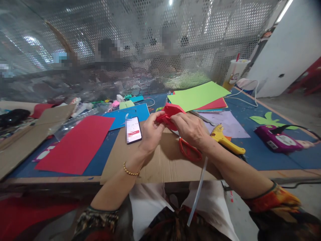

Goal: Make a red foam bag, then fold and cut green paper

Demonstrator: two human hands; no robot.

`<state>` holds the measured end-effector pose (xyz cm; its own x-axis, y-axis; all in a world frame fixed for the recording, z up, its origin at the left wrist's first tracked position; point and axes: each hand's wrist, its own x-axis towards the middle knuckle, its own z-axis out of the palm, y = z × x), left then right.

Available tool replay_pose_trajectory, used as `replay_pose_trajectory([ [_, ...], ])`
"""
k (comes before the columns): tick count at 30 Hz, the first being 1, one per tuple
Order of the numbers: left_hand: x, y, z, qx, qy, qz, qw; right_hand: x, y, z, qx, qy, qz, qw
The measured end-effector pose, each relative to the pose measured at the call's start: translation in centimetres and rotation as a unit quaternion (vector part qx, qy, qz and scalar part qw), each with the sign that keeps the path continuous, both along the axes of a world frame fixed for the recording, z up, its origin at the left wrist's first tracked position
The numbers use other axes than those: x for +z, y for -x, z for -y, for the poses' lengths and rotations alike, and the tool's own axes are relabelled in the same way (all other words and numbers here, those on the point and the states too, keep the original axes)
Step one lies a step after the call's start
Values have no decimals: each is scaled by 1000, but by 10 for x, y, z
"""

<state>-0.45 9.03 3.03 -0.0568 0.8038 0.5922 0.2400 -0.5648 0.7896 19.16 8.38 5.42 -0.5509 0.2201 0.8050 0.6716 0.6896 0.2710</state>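
Both hands hold a folded piece of red craft foam or paper [175, 108] above a cardboard sheet [125, 160]. My left hand [151, 130] pinches its left edge between thumb and fingers. On the other side, my right hand [189, 129] has its fingers closed over the near right part. Just below the right hand lie scissors with red handles [190, 150], their blades partly hidden. A yellow glue gun [227, 140] rests to the right of the right wrist, and a clear glue stick [198, 194] juts past the table edge. Left of my left hand lies a lit phone [133, 130].
A red sheet [77, 144] and a blue sheet [127, 117] lie on the left. Green sheets [200, 95] are stacked at the back, near a drink cup [234, 73]. A purple power box [277, 139] with cables sits right. Perforated metal mesh [140, 60] stands behind the table.
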Motion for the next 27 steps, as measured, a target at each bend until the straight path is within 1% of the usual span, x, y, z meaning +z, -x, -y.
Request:
replay_pose_trajectory([
  [5, 1, 0, 1, -16, -13, 4, 1000, -2, -1, -1, 27, 62, -26, 997],
  [8, 1, -2, 1, -22, -8, 13, 1000, -4, 0, -5, 39, 82, -43, 995],
  [12, 0, -3, 2, -23, -3, 13, 1000, -5, 0, -7, 43, 93, -55, 993],
  [17, 0, -3, 4, 4, -24, -15, 1000, -3, 1, -7, 49, 86, -51, 994],
  [21, 1, -4, 6, 11, -30, -18, 999, -3, 1, -5, 49, 109, -74, 990],
  [27, 1, -6, 7, 9, -33, -16, 999, -7, 1, -9, 65, 118, -102, 986],
])
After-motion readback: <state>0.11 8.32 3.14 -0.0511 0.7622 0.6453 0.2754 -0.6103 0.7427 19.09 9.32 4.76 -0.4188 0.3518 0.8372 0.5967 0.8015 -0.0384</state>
